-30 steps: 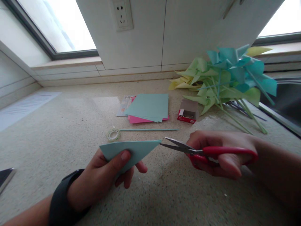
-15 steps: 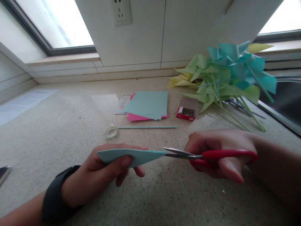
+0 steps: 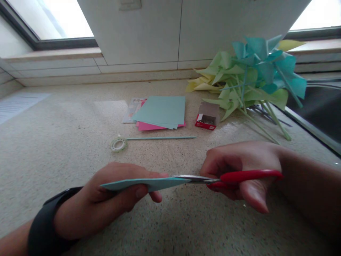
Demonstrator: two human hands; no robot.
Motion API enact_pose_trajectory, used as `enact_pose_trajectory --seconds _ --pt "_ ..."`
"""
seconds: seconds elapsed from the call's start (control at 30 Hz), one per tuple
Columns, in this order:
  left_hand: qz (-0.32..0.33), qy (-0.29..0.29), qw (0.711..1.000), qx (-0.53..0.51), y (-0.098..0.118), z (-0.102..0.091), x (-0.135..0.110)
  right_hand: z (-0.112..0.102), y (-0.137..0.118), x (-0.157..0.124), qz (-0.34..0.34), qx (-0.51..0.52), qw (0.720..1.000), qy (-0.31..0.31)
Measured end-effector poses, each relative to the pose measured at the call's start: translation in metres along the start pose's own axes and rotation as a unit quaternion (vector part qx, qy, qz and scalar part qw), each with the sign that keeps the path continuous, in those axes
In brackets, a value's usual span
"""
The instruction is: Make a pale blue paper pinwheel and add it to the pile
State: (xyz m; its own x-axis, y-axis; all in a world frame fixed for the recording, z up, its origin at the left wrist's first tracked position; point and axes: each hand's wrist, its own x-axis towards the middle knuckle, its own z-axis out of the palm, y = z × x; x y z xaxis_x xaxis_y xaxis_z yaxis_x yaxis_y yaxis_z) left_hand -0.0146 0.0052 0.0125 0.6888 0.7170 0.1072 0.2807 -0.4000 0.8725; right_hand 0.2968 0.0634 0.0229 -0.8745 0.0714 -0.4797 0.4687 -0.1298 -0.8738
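Scissors (image 3: 225, 178) moved onto folded paper (image 3: 160, 184), tape roll (image 3: 113, 145) and stick (image 3: 161, 138) beyond.

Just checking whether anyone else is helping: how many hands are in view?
2: the left hand holds light-blue paper, and the right hand holds red-handled scissors, blades at the paper's end. No other hands show.

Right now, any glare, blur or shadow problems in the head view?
Head view: windows blown out white; pale reflection on the counter left of the paper stack; print on the white sheet too soft to read; upper blade of the scissors catches light; right forearm in shadow.
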Motion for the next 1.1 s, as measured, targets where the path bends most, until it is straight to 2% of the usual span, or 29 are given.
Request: enact_pose_trajectory --seconds 0.37,0.57,0.83,1.1 --pt "0.037 0.022 0.998 0.044 0.001 -0.001 0.003 -0.003 0.006 0.001 -0.007 0.016 1.000 0.000" --pt "0.040 0.019 0.998 0.035 0.000 -0.001 0.001 -0.002 0.004 0.001 0.043 0.088 0.995 -0.010" --pt "0.074 0.023 0.997 0.011 -0.001 0.001 0.004 -0.003 -0.002 0.001 0.102 0.112 0.988 -0.003" --pt "0.082 0.020 0.996 -0.007 -0.002 0.000 0.004 -0.002 -0.003 0.001 0.107 0.111 0.988 0.003"
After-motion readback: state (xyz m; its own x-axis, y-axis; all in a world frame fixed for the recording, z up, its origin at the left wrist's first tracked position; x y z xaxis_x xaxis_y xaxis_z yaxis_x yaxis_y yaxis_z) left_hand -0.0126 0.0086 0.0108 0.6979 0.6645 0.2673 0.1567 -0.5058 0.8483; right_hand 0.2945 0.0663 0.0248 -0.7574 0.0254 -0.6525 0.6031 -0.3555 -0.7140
